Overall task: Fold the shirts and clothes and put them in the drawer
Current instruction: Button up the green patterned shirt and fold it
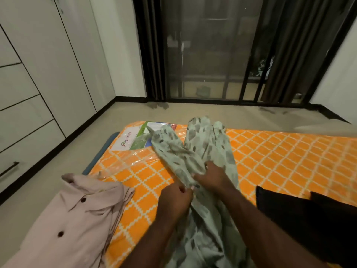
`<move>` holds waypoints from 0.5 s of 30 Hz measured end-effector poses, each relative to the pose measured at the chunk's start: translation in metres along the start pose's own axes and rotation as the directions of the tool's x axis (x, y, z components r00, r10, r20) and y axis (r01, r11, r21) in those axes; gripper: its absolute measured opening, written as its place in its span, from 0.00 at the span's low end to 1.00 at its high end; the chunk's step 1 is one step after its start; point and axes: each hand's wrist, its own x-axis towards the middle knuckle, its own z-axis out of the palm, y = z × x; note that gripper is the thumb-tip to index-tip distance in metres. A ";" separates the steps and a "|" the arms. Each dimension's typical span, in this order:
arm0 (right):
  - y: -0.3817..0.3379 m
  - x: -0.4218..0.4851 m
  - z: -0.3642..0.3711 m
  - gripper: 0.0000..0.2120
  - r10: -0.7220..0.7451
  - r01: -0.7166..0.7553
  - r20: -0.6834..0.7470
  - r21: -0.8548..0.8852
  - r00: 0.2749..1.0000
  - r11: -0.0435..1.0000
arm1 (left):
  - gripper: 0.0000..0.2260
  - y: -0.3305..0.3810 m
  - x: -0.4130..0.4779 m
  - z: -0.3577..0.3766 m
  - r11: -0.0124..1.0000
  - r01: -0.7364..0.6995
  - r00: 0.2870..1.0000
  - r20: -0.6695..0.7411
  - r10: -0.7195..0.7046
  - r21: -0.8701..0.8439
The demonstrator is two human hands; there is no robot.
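Observation:
A pale green shirt with grey leaf marks lies bunched along the middle of the orange patterned mattress. My left hand pinches a fold of this shirt near its middle. My right hand grips the cloth just beyond it, fingers curled into the fabric. A pale pink buttoned shirt lies spread at the mattress's near left corner, collar up. A black garment lies at the near right. White drawers line the wardrobe on the left, all closed.
The mattress is wrapped in clear plastic with a printed label at its far left corner. Beige floor surrounds it. A dark-framed sliding glass door with dark curtains stands beyond. A black handle sits on the lowest drawer.

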 end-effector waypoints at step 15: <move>0.013 -0.060 -0.033 0.03 0.227 -0.126 -0.041 0.730 0.973 0.672 | 0.26 0.030 -0.041 0.005 0.664 0.304 0.942 0.320 -0.102 -0.683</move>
